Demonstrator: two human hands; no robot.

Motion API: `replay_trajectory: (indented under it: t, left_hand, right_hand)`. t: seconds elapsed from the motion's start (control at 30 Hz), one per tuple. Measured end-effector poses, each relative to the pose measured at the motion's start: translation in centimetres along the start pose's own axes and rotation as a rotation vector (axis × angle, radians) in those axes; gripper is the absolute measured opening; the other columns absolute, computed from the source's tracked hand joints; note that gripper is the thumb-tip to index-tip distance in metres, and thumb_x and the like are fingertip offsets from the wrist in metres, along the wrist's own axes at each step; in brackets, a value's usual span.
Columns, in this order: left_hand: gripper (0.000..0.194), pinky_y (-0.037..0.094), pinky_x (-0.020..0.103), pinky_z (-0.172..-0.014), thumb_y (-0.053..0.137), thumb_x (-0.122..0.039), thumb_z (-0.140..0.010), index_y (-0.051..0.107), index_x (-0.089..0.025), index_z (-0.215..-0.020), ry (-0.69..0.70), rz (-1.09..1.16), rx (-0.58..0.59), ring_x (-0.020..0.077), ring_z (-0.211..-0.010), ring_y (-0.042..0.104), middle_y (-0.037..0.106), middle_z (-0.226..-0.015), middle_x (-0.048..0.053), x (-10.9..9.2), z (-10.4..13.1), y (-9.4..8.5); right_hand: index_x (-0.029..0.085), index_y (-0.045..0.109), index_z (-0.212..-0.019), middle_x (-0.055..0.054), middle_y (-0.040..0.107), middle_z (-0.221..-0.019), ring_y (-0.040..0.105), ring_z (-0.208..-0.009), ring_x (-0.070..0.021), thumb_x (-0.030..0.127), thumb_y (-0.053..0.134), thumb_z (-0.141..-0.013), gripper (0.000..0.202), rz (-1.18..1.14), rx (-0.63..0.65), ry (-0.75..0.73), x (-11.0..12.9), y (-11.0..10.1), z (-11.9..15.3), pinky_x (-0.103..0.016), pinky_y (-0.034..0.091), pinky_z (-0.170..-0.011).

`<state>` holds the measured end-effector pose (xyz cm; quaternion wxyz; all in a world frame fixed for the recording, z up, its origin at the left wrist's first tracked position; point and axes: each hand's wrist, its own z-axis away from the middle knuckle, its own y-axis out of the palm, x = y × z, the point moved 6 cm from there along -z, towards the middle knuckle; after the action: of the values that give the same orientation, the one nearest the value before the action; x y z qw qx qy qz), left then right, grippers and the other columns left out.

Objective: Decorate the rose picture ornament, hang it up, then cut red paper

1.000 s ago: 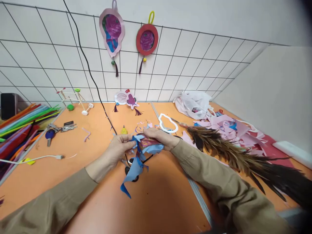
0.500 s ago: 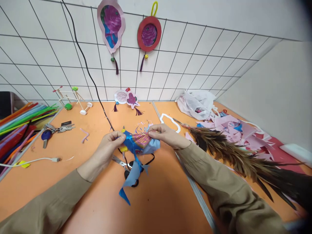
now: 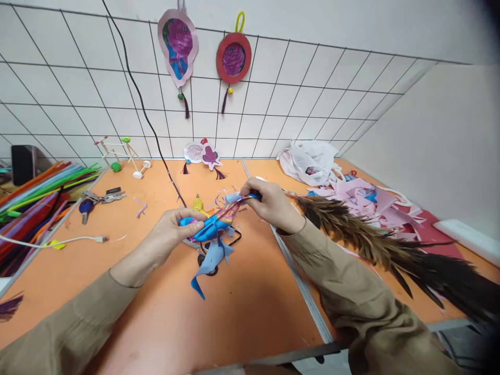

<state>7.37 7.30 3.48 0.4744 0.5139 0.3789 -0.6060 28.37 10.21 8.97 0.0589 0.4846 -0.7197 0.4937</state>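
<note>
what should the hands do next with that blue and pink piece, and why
Probably spread the blue and pink piece flatter: the left hand and right hand both pinch it, yet it is bunched into folds between them, which makes its outline hard to see.

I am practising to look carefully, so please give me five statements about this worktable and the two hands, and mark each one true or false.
1. The left hand and the right hand both grip the printed material. True.
2. The scissors are in the right hand. False: the scissors lie on the orange table.
3. In the picture, the red-ringed ornament hangs right of the pink-edged ornament. True.
4. The keys are in the white bag. False: the keys lie on the table.
5. Brown feathers lie on the right side of the picture. True.
</note>
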Motion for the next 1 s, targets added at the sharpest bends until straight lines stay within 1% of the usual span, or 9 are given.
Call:
replay_trajectory:
  t: [0.2,0.33,0.4,0.47,0.53,0.6,0.77,0.83,1.0]
  left_hand:
    - [0.04,0.042,0.02,-0.05,0.08,-0.049,-0.063,0.058,-0.015,-0.066,0.061,0.036,0.036,0.0096,-0.049,0.052,0.057,-0.053,-0.002,-0.6,1.9,-0.5]
    - [0.036,0.042,0.023,-0.046,0.07,-0.05,-0.074,0.053,-0.019,-0.072,0.167,0.023,-0.056,0.0129,-0.048,0.055,0.059,-0.057,-0.002,-2.0,3.4,0.0]
    - [0.022,0.043,0.024,-0.049,0.06,-0.039,-0.084,0.056,-0.02,-0.075,0.397,-0.238,-0.118,0.013,-0.05,0.056,0.061,-0.06,-0.001,-3.7,4.5,0.8]
    - [0.013,0.042,0.024,-0.054,0.054,-0.024,-0.089,0.061,-0.019,-0.079,0.802,-0.669,-0.131,0.0135,-0.056,0.058,0.064,-0.065,0.0,-5.7,6.5,2.8]
    - [0.018,0.035,0.027,-0.052,0.048,-0.015,-0.09,0.064,-0.019,-0.084,1.2,-1.056,-0.141,0.0139,-0.053,0.053,0.061,-0.059,0.0,-6.5,8.8,4.9]
    - [0.023,0.029,0.03,-0.051,0.043,-0.012,-0.092,0.065,-0.018,-0.088,1.402,-1.288,-0.173,0.0149,-0.048,0.045,0.053,-0.051,-0.001,-6.5,10.0,5.8]
    - [0.016,0.028,0.03,-0.052,0.055,-0.018,-0.088,0.07,-0.023,-0.087,1.22,-1.24,-0.323,0.0161,-0.049,0.046,0.051,-0.051,-0.001,-8.0,8.9,3.0]
    - [0.016,0.03,0.029,-0.055,0.058,-0.02,-0.086,0.072,-0.026,-0.086,1.128,-1.179,-0.374,0.0171,-0.051,0.05,0.054,-0.052,0.0,-8.2,7.9,1.5]
    - [0.011,0.037,0.028,-0.059,0.062,-0.029,-0.083,0.072,-0.026,-0.079,0.966,-1.071,-0.387,0.0183,-0.056,0.058,0.069,-0.064,0.003,-7.7,5.8,-0.3]
  right_hand:
    - [0.015,0.064,-0.088,-0.003,0.066,-0.076,0.057,-0.067,-0.0123,0.022,0.056,-0.087,0.011,-0.049,0.481,-0.157,4.1,2.4,1.8,-0.023,0.04,-0.065]
    - [0.015,0.065,-0.098,-0.003,0.066,-0.087,0.059,-0.077,-0.0136,0.032,0.07,-0.078,0.027,-0.297,0.445,0.019,5.4,4.5,2.1,-0.023,0.043,-0.071]
    - [0.014,0.065,-0.092,0.001,0.063,-0.079,0.056,-0.072,-0.0119,0.034,0.075,-0.071,0.031,-0.488,0.548,0.106,5.6,6.9,2.7,-0.023,0.044,-0.069]
    - [0.013,0.064,-0.078,0.002,0.061,-0.073,0.054,-0.068,-0.0111,0.038,0.079,-0.064,0.033,-0.709,0.762,0.126,6.2,9.3,3.8,-0.023,0.045,-0.066]
    - [0.012,0.064,-0.074,0.001,0.061,-0.071,0.054,-0.068,-0.0112,0.04,0.082,-0.059,0.037,-0.906,0.889,0.136,6.7,10.5,4.8,-0.023,0.046,-0.066]
    - [0.012,0.063,-0.072,0.001,0.061,-0.067,0.054,-0.062,-0.0101,0.039,0.084,-0.057,0.038,-1.046,0.954,0.169,6.9,11.1,5.6,-0.023,0.047,-0.062]
    - [0.017,0.046,-0.06,0.007,0.046,-0.049,0.042,-0.043,-0.0057,0.051,0.084,-0.048,0.052,-1.473,0.715,0.294,6.1,10.6,5.0,-0.025,0.048,-0.055]
    - [0.018,0.041,-0.058,0.006,0.047,-0.05,0.042,-0.041,-0.0061,0.05,0.082,-0.052,0.052,-1.541,0.74,0.235,6.3,10.1,4.6,-0.025,0.047,-0.051]
    - [0.017,0.049,-0.068,0.008,0.046,-0.047,0.038,-0.038,-0.0052,0.039,0.073,-0.072,0.034,-1.253,0.841,0.32,5.5,7.5,4.2,-0.019,0.037,-0.041]
